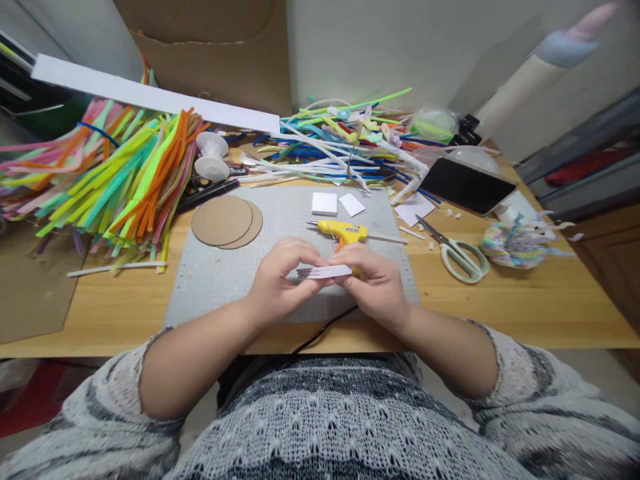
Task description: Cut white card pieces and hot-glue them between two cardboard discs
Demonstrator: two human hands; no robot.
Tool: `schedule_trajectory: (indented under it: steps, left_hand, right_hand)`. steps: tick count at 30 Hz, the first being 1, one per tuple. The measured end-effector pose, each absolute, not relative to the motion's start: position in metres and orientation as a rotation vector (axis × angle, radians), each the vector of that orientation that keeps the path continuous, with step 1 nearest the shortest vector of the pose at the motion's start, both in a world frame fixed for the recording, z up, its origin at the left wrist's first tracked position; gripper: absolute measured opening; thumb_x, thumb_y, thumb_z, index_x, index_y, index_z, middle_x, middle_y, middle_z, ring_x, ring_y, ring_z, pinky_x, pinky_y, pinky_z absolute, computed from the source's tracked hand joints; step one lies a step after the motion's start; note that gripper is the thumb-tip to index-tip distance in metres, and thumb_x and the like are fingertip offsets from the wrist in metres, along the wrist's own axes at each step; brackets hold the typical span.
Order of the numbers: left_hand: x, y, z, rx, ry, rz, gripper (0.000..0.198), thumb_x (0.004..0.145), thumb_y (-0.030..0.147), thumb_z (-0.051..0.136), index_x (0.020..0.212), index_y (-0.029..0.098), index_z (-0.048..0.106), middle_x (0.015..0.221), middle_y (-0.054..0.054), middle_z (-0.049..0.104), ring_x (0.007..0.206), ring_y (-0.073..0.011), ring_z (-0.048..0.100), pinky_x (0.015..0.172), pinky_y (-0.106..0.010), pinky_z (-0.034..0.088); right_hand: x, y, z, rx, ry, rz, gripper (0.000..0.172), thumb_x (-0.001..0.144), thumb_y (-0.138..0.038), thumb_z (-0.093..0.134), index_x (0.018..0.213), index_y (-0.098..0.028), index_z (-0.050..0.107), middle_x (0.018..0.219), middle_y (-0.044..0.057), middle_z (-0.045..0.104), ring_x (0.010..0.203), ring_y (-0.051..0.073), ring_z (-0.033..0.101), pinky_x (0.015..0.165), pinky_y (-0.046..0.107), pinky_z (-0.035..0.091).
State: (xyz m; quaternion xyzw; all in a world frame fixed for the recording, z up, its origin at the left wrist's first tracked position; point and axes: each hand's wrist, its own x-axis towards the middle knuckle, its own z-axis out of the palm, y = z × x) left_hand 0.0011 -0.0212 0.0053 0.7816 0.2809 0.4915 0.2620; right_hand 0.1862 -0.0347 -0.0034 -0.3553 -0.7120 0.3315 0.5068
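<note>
Both hands hold a small stack of white foam board pieces (325,271) above the grey cutting mat (220,287). My left hand (285,277) pinches the stack's left side between thumb and fingers. On its right side, my right hand (373,277) grips it the same way. The layers show as thin lines along the edge facing me. Just beyond the hands lies a yellow hot glue gun (345,231) with a glue stick in its back, partly hidden by my right hand. Two more white pieces lie behind it, a thicker square (325,203) and a thinner one (352,205).
Overlapping cardboard discs (223,220) lie on the mat's left. Scissors (457,253), a phone (469,185) and a pastel fuzzy bundle (517,243) are at right. Pipe cleaners (125,173) fill the left and back, near a spool (212,157). A black cord (325,328) crosses the front edge.
</note>
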Motion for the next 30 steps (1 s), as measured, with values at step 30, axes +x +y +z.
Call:
schedule_trajectory:
  steps: [30]
  left_hand:
    - [-0.003,-0.013,0.000,2.230,1.017,1.099,0.008,0.082,0.025,0.061,0.088,0.019,0.060,0.082,-0.003,0.065,0.078,-0.0175,0.059,0.072,-0.032,0.045]
  right_hand:
    - [0.197,-0.026,0.001,-1.049,-2.012,0.390,0.021,0.086,-0.033,0.058,0.105,-0.027,0.065,0.094,0.002,0.070,0.090,0.020,0.060,0.086,0.039,0.034]
